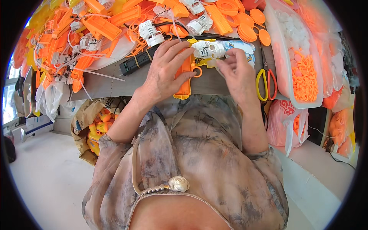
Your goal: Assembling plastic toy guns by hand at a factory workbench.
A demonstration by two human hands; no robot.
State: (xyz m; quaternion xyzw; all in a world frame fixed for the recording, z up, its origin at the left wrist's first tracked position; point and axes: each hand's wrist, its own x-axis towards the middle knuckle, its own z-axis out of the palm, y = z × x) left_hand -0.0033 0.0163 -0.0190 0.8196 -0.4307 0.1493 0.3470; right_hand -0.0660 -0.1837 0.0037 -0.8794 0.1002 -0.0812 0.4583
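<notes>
On the near edge of the table lies an orange plastic toy shell (184,89) with yellow parts at its far end. My left hand (166,71) rests across it, thumb on the near side and fingers over the far part, holding it down. Seated at the shell's upper right is a white plastic gearbox (208,50). Just right of the gearbox, my right hand (238,73) has thumb and fingers pinched together, slightly blurred; what is between them cannot be made out. A small orange ring (197,72) shows beside my left thumb. Behind my right fingers lies a light-blue printed piece (245,48).
Scissors (266,84) with yellow and red handles lie at right, by a clear bin (318,100) of small orange and white parts. Wired orange assemblies (82,61) pile up at left. A black tool (136,64) lies beside my left hand. Orange discs (247,32) are stacked behind.
</notes>
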